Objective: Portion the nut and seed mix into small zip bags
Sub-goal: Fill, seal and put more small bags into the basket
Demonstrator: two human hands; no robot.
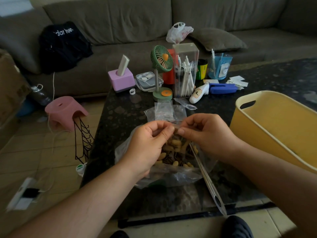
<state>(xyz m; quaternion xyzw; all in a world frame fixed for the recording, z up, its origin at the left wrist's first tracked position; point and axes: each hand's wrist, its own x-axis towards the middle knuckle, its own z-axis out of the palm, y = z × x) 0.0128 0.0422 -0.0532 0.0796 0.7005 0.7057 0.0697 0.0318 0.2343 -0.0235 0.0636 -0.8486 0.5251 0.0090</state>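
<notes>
Both hands are working at the mouth of one small zip bag (175, 134), the left hand (147, 143) and right hand (205, 134) each pinching its top edge just above the big open bag of nut and seed mix (173, 157) on the near table (123, 117). This looks like sealing (or possibly opening); next, press the strip along its full width. One stack of empty bags (163, 109) is lying farther off, uncountable.

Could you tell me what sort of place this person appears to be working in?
Most likely a home living room: a grey-brown sofa runs behind a dark stone-topped coffee table, cluttered with household odds and ends such as a small green desk fan.
</notes>
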